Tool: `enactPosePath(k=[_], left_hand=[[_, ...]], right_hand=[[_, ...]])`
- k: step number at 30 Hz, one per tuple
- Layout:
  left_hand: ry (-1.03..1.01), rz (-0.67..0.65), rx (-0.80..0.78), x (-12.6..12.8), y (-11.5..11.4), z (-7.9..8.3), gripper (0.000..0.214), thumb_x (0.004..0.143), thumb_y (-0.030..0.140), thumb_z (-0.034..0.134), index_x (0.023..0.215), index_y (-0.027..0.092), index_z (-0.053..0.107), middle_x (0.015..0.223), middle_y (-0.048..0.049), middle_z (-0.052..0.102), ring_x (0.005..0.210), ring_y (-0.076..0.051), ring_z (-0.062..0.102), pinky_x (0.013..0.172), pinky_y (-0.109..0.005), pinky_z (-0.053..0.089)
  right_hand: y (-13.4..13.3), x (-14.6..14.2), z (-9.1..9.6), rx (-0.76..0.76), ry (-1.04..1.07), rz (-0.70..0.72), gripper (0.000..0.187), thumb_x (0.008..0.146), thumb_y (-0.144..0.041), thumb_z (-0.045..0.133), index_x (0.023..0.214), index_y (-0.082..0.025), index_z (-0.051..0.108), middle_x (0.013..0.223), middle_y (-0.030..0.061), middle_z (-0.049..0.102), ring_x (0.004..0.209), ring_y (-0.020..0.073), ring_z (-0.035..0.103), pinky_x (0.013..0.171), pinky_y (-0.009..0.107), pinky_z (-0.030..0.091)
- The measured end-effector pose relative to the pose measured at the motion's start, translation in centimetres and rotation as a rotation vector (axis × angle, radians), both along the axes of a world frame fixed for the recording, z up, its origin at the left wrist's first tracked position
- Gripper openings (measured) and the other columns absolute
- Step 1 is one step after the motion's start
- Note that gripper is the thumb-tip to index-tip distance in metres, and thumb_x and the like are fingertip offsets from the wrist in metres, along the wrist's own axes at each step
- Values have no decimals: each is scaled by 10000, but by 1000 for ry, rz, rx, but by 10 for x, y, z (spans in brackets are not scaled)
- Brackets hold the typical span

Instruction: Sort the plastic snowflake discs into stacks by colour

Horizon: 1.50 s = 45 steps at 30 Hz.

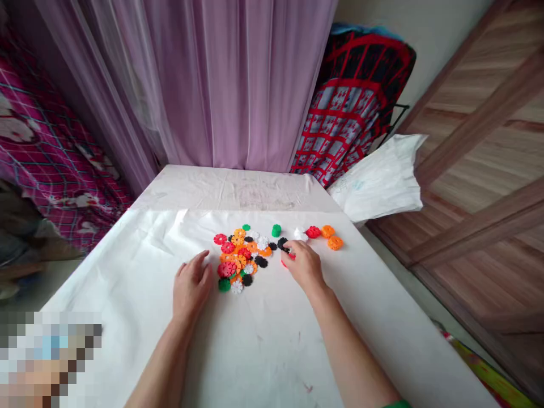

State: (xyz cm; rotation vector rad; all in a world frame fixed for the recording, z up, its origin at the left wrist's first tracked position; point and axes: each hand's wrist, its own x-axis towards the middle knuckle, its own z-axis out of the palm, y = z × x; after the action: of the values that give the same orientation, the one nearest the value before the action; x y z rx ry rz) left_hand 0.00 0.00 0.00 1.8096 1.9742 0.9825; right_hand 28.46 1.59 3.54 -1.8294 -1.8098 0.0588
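Head view. Middle of the frame: heap of small round plastic flower pieces (240, 258) on white cloth-covered table (127, 272). Just left of it, left hand (191, 288) lying flat, fingers loosely open, holding nothing. Right of centre, right hand (305, 265) with fingers curled, pinching small red plastic piece (290, 256). Weak pinch, so maybe a slip, or a bump scattering nearby pieces.

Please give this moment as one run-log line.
left hand: open, palm down beside disc pile | right hand: fingertips at red disc | surface: white cloth

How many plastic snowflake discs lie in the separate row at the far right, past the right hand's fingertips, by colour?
White plastic snowflake disc: 1
Red plastic snowflake disc: 1
Orange plastic snowflake discs: 2
Total: 4
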Motion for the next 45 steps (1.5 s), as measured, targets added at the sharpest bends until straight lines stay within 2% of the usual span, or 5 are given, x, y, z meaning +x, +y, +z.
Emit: enactPosePath(k=[6,16,22,29,45], left_hand=[[16,13,45,-3,0,1,401,868,365,451,1189,256,666,950,-38,743,830,-206,650,865,-375,506],[24,26,64,-3,1,0,393,855,354,469,1182,263,668,921,-25,742,799,-200,653,867,-364,508],[16,30,56,-2,0,2,403,846,348,457,1175,250,669,929,-37,741,839,-213,657,892,-385,501],[3,27,43,-1,-1,2,420,853,346,450,1201,236,659,961,-49,742,848,-216,655,887,-393,501],[-2,15,51,0,-1,4,424,851,343,448,1205,230,653,986,-53,745,849,-213,658,915,-389,491]], right_hand=[[35,19,6,-114,-49,-15,171,814,-213,643,965,-240,719,983,25,726,825,166,645,749,272,450],[42,15,3,-143,-90,44,135,849,-240,629,951,-247,718,1013,29,724,884,183,640,764,282,440],[11,2,7,7,2,110,156,892,-210,556,885,-237,710,949,34,716,847,168,645,770,265,453],[-40,-62,-16,-154,86,279,30,828,-235,656,844,-238,682,889,0,714,727,135,628,697,235,444],[-48,-83,-18,-199,-109,306,184,820,-219,650,1004,-230,649,1022,52,691,978,210,634,806,284,471]])
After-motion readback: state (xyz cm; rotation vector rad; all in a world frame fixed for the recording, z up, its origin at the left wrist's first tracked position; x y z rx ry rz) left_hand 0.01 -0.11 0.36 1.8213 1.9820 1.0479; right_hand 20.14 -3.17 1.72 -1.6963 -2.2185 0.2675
